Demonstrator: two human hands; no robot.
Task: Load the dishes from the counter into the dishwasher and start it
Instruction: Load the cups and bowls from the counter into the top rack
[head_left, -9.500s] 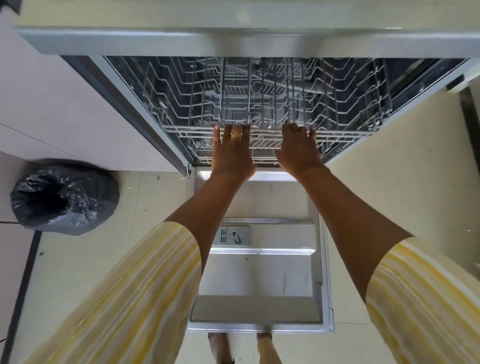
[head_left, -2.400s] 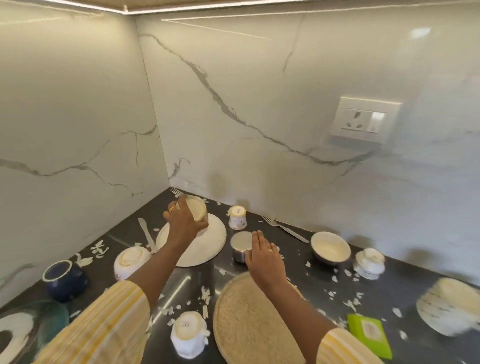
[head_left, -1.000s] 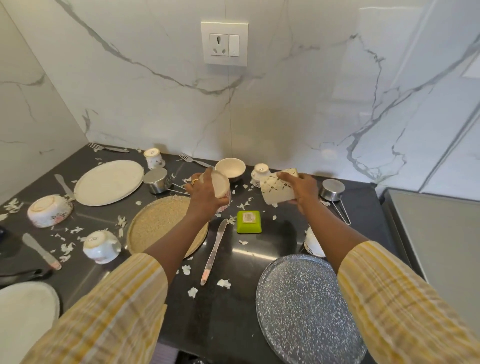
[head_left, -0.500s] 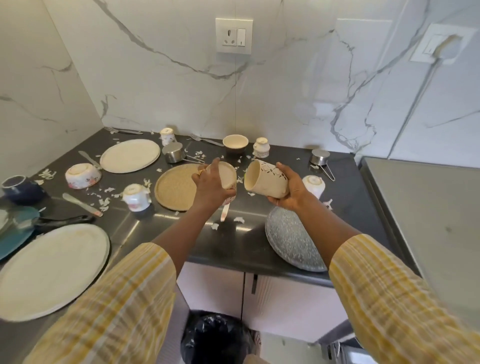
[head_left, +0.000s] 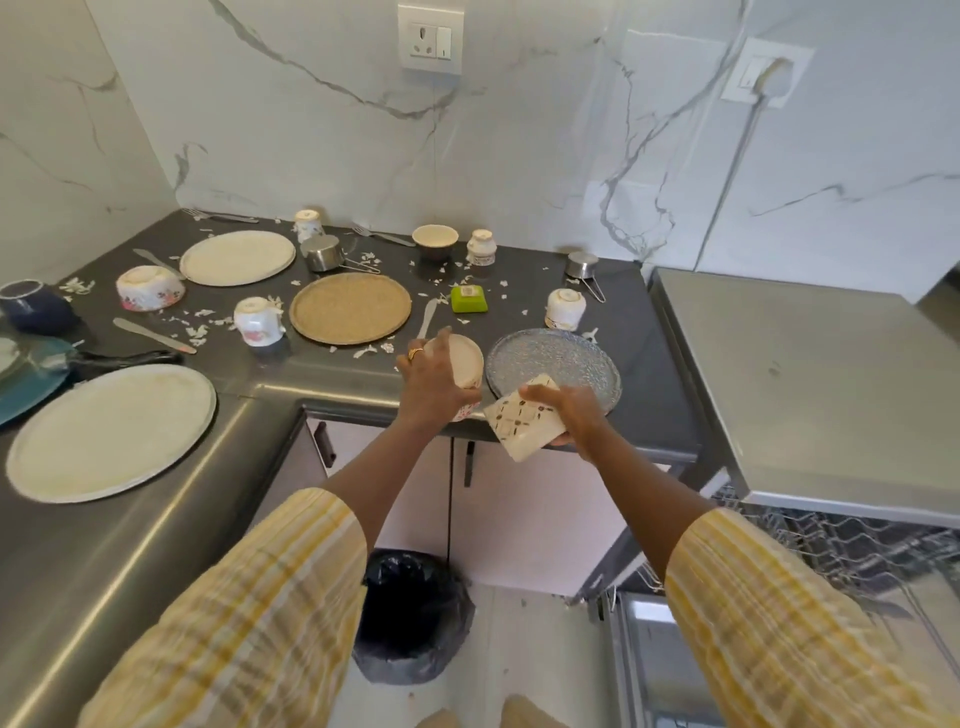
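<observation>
At lower right, dishwasher rack (head_left: 841, 540): pulled out under the steel top.
Right hand (head_left: 571, 415): fingers curled round a patterned cup (head_left: 522, 423), over the counter's front edge.
Left hand (head_left: 431, 387): grasps a cream cup (head_left: 465, 361), just beside.
Counter (head_left: 260, 374): speckled plate (head_left: 556, 364) behind the cups, woven plate (head_left: 350, 307) farther left.

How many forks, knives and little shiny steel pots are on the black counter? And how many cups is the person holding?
Forks: 2
Knives: 3
Steel pots: 2
Held cups: 2
Total: 9
</observation>
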